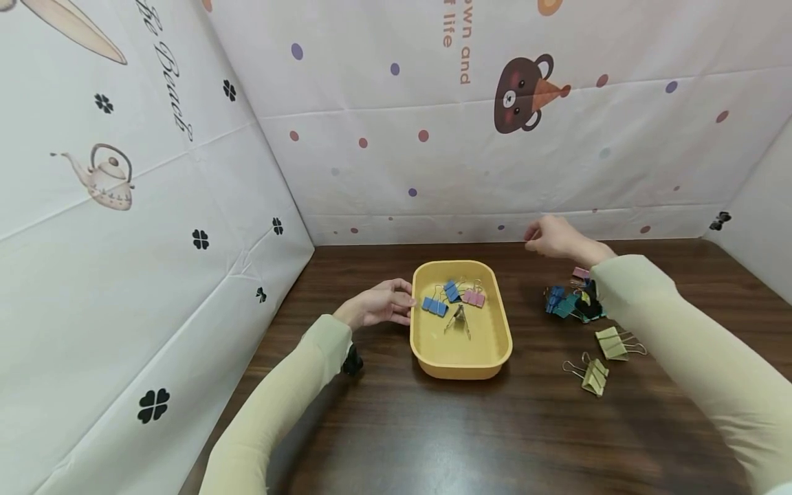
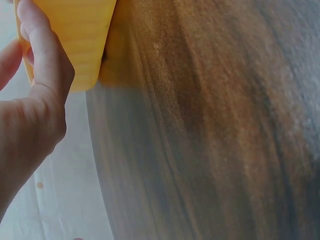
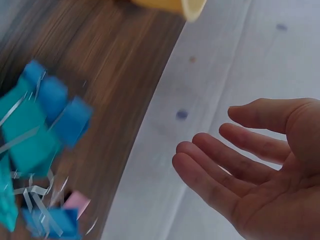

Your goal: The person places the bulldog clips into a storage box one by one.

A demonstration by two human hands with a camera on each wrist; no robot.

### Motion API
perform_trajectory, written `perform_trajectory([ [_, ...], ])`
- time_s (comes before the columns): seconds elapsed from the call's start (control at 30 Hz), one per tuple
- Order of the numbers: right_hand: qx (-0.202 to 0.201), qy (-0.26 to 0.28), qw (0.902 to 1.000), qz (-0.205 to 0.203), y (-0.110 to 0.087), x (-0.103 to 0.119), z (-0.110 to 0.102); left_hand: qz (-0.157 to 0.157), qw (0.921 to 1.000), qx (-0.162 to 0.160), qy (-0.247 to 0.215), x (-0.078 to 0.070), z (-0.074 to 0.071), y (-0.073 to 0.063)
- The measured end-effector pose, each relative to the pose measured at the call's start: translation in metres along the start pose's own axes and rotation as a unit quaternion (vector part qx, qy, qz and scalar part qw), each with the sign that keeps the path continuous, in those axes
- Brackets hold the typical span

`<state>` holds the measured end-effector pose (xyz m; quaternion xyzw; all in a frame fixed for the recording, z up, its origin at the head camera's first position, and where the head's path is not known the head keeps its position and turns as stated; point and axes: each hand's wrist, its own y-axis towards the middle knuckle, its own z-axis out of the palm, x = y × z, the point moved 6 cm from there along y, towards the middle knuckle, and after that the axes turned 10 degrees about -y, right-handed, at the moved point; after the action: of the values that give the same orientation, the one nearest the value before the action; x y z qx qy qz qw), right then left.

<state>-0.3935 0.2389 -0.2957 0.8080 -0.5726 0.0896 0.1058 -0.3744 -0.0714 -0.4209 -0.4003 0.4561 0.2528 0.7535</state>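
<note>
A yellow plastic tub (image 1: 460,357) stands on the dark wooden table. Its left rim is held by my left hand (image 1: 386,302), with the thumb at the rim and the fingers against the outer wall (image 2: 82,45). Inside lie two blue binder clips (image 1: 435,306), a pink binder clip (image 1: 474,298) and a dark, metallic-looking clip (image 1: 458,316). Raised near the back wall, right of the tub, my right hand (image 1: 557,237) holds nothing. Its fingers are loosely bent and apart from the thumb in the right wrist view. Blue and teal binder clips (image 3: 32,132) lie below that hand.
A pile of blue, teal, black and pink binder clips (image 1: 566,302) lies right of the tub, partly behind the right sleeve (image 1: 643,295). Two pale yellow-green binder clips (image 1: 595,377) lie nearer. Printed white sheets (image 1: 371,172) line the back and sides.
</note>
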Motion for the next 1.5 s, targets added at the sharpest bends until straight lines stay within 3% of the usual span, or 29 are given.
perform_trajectory([
  [0.27,-0.027,-0.015,0.9978,0.058,-0.02,-0.069,-0.008,0.003,1.0,0.008,-0.003,-0.001,0.0,0.001],
  [0.53,0.025,-0.005,0.9948,0.099,-0.043,-0.113,0.016,0.001,1.0,0.004,-0.003,0.0,0.0,-0.001],
  [0.87,0.045,0.038,0.9881,0.142,-0.048,-0.132,0.044,0.001,1.0,0.004,-0.003,0.002,-0.001,0.001],
  [1.5,0.04,-0.01,0.9849,0.168,-0.04,-0.144,0.054,0.0,1.0,0.001,0.0,0.001,-0.001,0.001],
])
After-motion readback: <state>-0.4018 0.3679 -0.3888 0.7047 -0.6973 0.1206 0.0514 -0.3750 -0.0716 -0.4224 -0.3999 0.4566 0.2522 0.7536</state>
